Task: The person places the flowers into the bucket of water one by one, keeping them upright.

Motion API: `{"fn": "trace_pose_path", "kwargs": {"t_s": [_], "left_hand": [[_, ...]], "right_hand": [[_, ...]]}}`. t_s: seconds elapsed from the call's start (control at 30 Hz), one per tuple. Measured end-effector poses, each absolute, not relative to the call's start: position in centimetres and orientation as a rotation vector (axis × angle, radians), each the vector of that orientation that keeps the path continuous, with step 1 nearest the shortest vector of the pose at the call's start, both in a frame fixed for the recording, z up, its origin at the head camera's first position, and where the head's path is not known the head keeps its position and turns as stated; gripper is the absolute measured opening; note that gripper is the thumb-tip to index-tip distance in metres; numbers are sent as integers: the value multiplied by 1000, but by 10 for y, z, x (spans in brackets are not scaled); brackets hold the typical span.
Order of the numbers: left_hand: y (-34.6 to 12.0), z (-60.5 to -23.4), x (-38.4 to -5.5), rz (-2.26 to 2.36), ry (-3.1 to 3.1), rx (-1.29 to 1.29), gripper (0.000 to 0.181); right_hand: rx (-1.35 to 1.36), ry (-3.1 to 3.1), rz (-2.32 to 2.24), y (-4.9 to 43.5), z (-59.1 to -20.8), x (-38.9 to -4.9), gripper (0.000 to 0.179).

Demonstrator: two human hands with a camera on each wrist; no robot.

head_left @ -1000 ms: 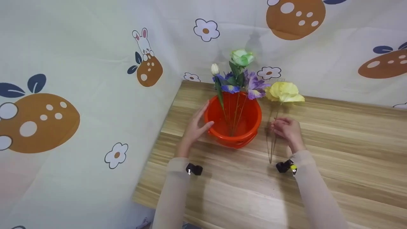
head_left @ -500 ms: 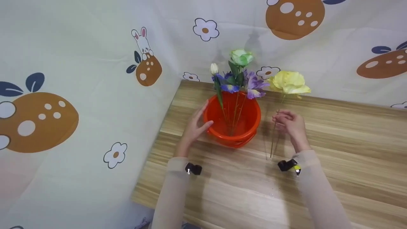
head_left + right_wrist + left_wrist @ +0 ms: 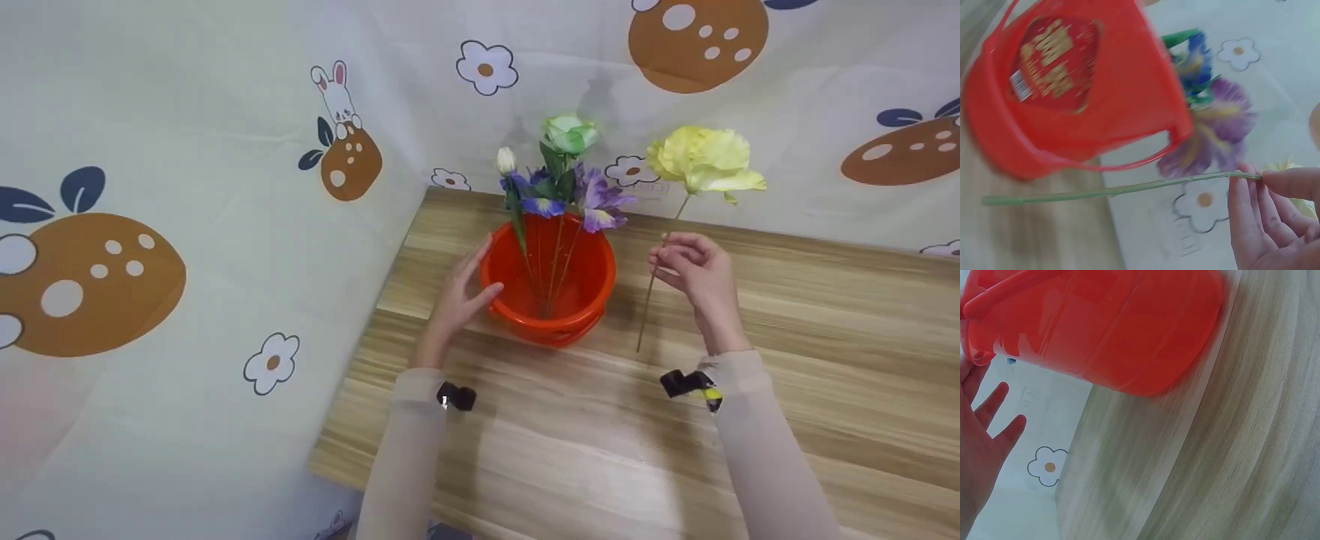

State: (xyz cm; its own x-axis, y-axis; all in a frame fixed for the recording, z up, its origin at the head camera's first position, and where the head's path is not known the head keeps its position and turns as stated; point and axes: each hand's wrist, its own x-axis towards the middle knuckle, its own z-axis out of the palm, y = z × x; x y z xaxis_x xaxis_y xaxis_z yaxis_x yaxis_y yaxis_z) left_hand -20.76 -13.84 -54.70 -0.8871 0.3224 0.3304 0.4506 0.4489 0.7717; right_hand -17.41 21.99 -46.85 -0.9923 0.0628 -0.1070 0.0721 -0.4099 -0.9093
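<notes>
A red bucket [image 3: 551, 328] stands on the wooden table, holding several artificial flowers: a white tulip bud [image 3: 506, 161], a blue iris [image 3: 544, 206], a pale green rose [image 3: 570, 135] and a purple iris [image 3: 600, 199]. My left hand [image 3: 457, 300] rests at the bucket's left rim, fingers spread and fairly straight. To the bucket's right, my right hand [image 3: 697, 274] pinches the stem of a yellow flower [image 3: 705, 159] between thumb and fingers. In the right wrist view the green stem [image 3: 1112, 191] runs past the bucket's side, its lower end free. The yellow bloom is mostly hidden behind the hand there.
Patterned cloth [image 3: 225, 150] hangs along the left and back of the table [image 3: 825, 360]. The bucket's thin handle [image 3: 1022, 135] hangs down its side, beside a gold-lettered label [image 3: 1055, 62]. A black wrist camera [image 3: 686, 384] sits on each sleeve.
My right hand has risen and moved slightly away to the right, lifting the yellow flower upward and more upright, its stem end leaving its earlier place. My left hand stays at the bucket.
</notes>
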Motion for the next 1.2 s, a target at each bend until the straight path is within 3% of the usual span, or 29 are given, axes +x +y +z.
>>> {"fn": "trace_pose_path", "kwargs": {"t_s": [0.7, 0.93, 1.2], "left_hand": [[-138, -545, -206, -1428, -2585, -655, 69], [-138, -544, -205, -1427, -2593, -645, 69], [-138, -545, -204, -1415, -2620, -614, 70]], "right_hand": [[-53, 1613, -2882, 187, -401, -172, 21], [-20, 1632, -2949, 173, -404, -178, 21], [73, 1879, -2763, 157, -435, -189, 16]]}}
